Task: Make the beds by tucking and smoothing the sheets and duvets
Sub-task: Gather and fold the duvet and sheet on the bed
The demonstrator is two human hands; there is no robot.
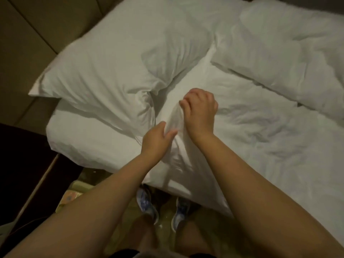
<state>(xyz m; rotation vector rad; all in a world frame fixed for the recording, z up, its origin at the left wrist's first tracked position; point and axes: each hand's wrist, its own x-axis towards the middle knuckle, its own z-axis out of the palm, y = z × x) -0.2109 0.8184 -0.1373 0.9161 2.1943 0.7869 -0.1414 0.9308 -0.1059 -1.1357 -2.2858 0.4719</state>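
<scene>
Hands: the left hand [158, 140] pinched the near part of a raised fold [176, 125] between thumb and fingers; the right hand [201, 112] was curled round the same fold just beyond it.
Task's thing: the duvet [260, 142] lay creased over the right and near part of the bed, its left margin lifted into the fold.
Pillow: the pillow [115, 71] lay far and left, its dented near corner just beside the fold.
Sheet: a bare strip of sheet [80, 140] showed near and left, below the pillow.
Far right: a thick rumpled mass of bedding [288, 49]; whether it belonged to the same duvet could not be told.
Risk, pillow: a pull to the left would probably have caught the pillow's corner and dragged it askew, since the two lay so close together.
Risk, new ridge: both hands gripped one narrow stretch, so tension was likely to gather the cloth there and not flatten the creases further right.
Risk, thin grip: the pinch seemed to take only a thin layer, so the cover might have slid over its filling.
Risk, overhang: the near edge hung over the bedside above the shoes [147, 203]; released slack, it could have slipped to the floor or been trodden on.
</scene>
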